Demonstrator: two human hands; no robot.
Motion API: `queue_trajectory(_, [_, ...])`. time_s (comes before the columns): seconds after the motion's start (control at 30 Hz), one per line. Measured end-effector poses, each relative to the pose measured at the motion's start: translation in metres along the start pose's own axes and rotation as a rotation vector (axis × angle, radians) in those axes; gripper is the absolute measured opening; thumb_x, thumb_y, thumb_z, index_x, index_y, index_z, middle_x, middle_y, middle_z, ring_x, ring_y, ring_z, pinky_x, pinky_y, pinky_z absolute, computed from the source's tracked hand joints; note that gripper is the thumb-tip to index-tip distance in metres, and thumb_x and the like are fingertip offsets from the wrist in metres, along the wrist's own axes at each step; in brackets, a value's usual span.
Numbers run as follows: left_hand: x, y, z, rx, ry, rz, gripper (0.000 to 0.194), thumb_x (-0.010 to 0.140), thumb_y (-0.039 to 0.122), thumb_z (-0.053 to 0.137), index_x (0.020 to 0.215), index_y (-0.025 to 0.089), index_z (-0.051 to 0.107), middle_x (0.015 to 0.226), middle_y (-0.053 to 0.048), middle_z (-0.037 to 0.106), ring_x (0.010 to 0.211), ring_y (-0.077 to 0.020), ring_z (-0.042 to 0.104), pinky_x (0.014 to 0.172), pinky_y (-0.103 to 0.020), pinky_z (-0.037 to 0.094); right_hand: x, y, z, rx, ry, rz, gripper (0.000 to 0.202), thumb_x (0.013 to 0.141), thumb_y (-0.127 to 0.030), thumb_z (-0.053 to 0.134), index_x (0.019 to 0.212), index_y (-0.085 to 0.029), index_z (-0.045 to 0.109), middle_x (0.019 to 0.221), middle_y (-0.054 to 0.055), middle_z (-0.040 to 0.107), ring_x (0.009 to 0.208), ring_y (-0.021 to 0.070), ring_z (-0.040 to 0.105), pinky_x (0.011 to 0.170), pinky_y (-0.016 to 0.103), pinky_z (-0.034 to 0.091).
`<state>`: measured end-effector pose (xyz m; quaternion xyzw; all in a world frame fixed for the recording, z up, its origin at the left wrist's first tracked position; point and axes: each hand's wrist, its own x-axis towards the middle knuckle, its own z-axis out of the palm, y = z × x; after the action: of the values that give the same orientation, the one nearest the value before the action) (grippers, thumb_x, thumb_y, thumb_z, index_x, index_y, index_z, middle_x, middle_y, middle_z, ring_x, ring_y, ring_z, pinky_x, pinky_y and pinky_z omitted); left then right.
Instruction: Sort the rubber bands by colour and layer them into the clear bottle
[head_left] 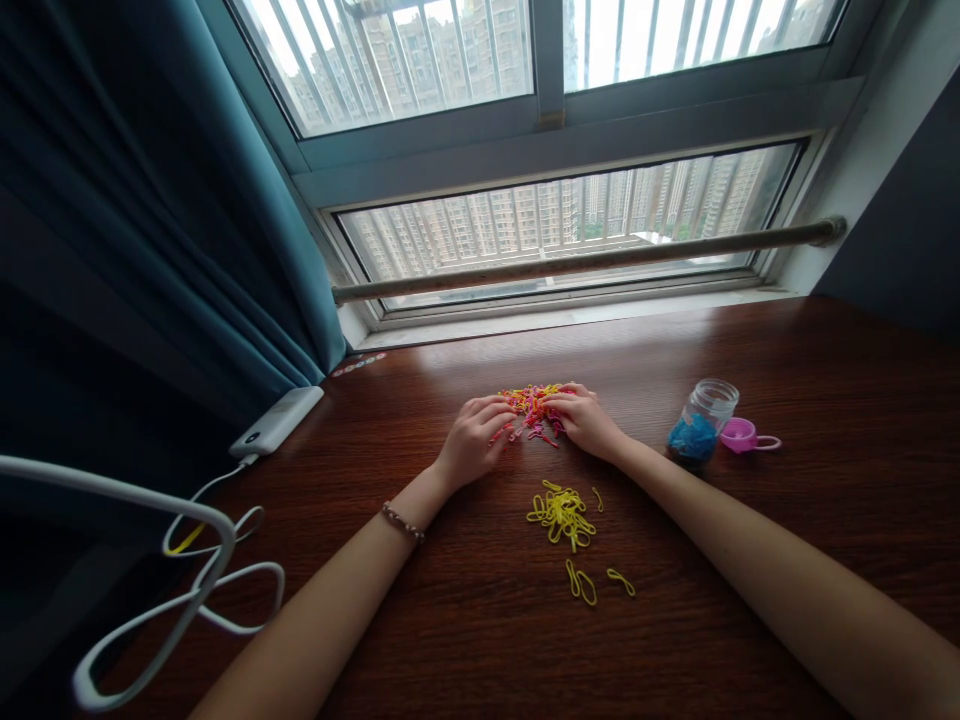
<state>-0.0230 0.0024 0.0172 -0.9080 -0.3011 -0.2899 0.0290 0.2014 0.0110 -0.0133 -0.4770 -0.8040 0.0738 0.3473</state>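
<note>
A mixed pile of small looped bands in pink, red, orange and yellow (534, 408) lies on the dark wooden table; they look like little rubber bands. At its left edge is my left hand (474, 435), its fingers stretched and slightly curved against the bands. From the right, my right hand (585, 420) rests with spread fingers on the pile's other side. Neither hand shows a band lifted between its fingers. Closer to me sits a separate heap of yellow bands (564, 517), with a few loose yellow ones (581, 583) in front of it.
Right of my forearm stands a clear jar (705, 415) with blue bands inside, beside a pink lid (740, 435) with a loop. At left are a white power bank (277, 420) and a white cable (217, 600). A blue curtain (247, 250) and a window lie beyond.
</note>
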Motion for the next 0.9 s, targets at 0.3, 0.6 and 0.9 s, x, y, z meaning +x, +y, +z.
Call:
queue_trajectory(0.3, [-0.004, -0.020, 0.018, 0.100, -0.201, -0.306, 0.036, 0.089, 0.036, 0.035, 0.123, 0.030, 0.044, 0.132, -0.002, 0.045, 0.129, -0.0258, 0.025, 0.101, -0.057, 0.017, -0.001, -0.003, -0.002, 0.028, -0.029, -0.133, 0.036, 0.077, -0.004, 0.046, 0.099, -0.025, 0.065, 0.107, 0.001, 0.063, 0.107, 0.0245, 0.044, 0.090, 0.045, 0.033])
queue_trajectory(0.6, [-0.005, -0.022, 0.017, 0.058, -0.131, -0.374, 0.029, 0.089, 0.029, 0.035, 0.110, 0.022, 0.053, 0.118, -0.005, 0.057, 0.121, -0.0232, 0.038, 0.101, -0.053, 0.020, 0.002, -0.001, -0.002, 0.317, 0.168, -0.104, 0.037, 0.075, -0.002, 0.040, 0.097, -0.017, 0.066, 0.103, 0.008, 0.062, 0.095, 0.0176, 0.057, 0.086, 0.032, 0.044])
queue_trajectory(0.9, [-0.004, -0.026, 0.015, 0.083, 0.029, -0.379, 0.013, 0.081, 0.024, 0.050, 0.077, 0.017, 0.060, 0.084, -0.005, 0.064, 0.090, -0.0207, 0.054, 0.090, -0.040, 0.037, 0.002, -0.004, -0.009, 0.378, 0.338, 0.087, 0.023, 0.072, -0.009, 0.052, 0.085, -0.017, 0.068, 0.089, 0.005, 0.066, 0.084, 0.0176, 0.061, 0.081, 0.030, 0.048])
